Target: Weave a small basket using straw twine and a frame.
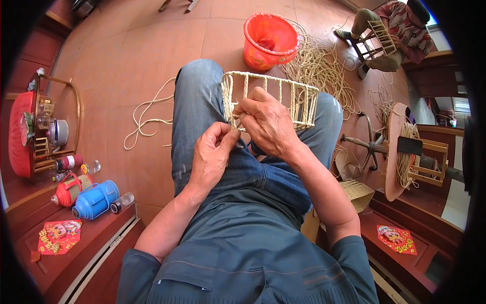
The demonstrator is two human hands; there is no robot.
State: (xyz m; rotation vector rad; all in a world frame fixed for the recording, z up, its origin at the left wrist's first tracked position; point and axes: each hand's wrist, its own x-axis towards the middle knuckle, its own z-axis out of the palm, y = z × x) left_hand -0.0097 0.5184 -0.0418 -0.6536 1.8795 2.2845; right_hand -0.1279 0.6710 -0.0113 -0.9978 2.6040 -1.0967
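Note:
A rectangular frame (280,81) wound with pale twisted cord rests between my knees, with several cord strands running across it. My left hand (212,154) is closed at its near left corner, thumb and forefinger pinching the pale cord (227,96). Just to the right, my right hand (266,121) is curled with its fingertips closed on cord at the same corner. The two sets of fingertips almost meet. The knuckles of my right hand hide part of the frame and the exact piece of cord in its grip.
Beyond my knees stands a red bucket (268,43), with a heap of loose cord (324,71) beside it. Another strand (144,121) lies on the floor to the left. A co-worker (400,35) sits at the upper right with a similar frame. Blue (96,199) and red flasks (71,190) are at the left.

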